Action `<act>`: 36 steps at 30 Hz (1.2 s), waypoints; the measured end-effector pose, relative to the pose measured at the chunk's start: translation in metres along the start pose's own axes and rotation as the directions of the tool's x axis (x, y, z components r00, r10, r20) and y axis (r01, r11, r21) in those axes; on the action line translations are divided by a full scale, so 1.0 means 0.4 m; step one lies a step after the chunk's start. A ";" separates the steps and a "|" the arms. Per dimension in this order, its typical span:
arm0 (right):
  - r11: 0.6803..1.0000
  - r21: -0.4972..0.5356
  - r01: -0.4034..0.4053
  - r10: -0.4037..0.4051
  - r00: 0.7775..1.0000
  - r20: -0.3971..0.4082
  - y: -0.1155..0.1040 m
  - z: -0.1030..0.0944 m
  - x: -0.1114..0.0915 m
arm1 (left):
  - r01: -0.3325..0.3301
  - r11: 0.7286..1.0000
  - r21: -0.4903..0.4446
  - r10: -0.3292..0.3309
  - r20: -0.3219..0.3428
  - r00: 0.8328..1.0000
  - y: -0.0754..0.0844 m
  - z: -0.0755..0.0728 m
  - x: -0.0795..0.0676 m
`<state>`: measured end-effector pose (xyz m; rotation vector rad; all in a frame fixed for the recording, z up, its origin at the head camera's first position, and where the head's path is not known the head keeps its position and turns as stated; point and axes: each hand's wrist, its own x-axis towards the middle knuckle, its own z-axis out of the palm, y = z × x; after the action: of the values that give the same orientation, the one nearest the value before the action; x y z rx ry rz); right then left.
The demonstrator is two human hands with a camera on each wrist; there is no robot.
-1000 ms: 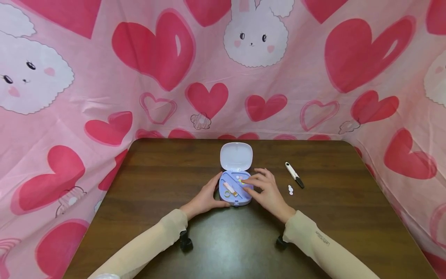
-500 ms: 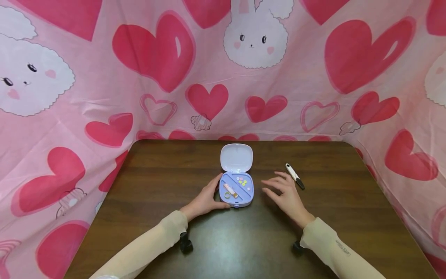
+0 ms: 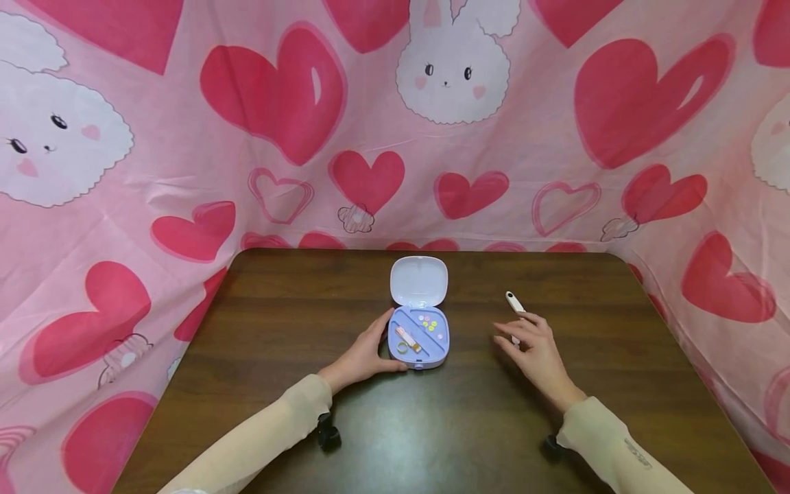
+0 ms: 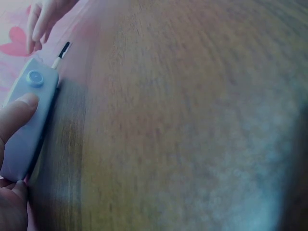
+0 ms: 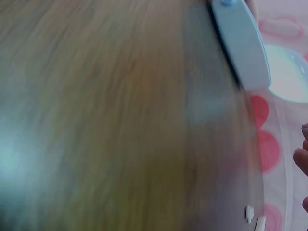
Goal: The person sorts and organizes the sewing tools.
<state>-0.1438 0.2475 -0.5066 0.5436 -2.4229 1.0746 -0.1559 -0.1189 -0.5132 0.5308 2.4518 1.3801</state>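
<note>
A lavender case (image 3: 439,360) stands on the table with its white lid (image 3: 419,281) raised. My left hand (image 3: 364,350) grips its left side. In the left wrist view the left thumb (image 4: 21,113) lies on the case's front, below the round catch (image 4: 34,78). A diagonal divider parts a pink-and-white piece with a gold end (image 3: 407,339) and a ring (image 3: 402,347) from several small yellow, pink and white discs (image 3: 430,325). My right hand (image 3: 540,346) hovers with loosely bent fingers over small white pieces (image 3: 516,339), partly hiding them.
Behind the right hand lies a slim white-and-black pen-like tool (image 3: 513,302), its dark end hidden by the fingers. The dark wooden table (image 3: 296,295) meets a pink heart-and-rabbit cloth (image 3: 370,103) at the back and sides.
My right hand has left the case and moved rightward to the small white pieces, uncovering the discs in the right compartment. My left hand has stayed on the case.
</note>
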 end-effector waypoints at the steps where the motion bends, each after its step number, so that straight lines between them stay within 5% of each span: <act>1: 1.000 -0.003 -0.001 0.001 1.000 -0.002 0.005 -0.005 -0.003 | -0.001 1.000 -0.001 0.001 0.001 1.000 -0.001 0.000 0.000; 20: 0.993 -0.113 -0.031 0.033 0.999 0.015 0.085 -0.076 -0.036 | -0.014 1.000 -0.001 0.014 0.001 1.000 0.003 -0.009 0.004; 26: 0.987 -0.142 -0.080 0.086 0.996 0.038 0.080 -0.080 -0.046 | -0.011 1.000 -0.009 0.011 0.002 1.000 0.003 -0.005 0.003; 36: 0.967 -0.208 -0.150 0.145 0.989 -0.040 0.070 -0.058 -0.067 | -0.005 1.000 0.005 0.005 0.006 1.000 0.000 -0.002 0.002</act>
<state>-0.1306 0.2874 -0.5233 0.2821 -2.5484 0.8602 -0.1571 -0.1192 -0.5127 0.5421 2.4520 1.3729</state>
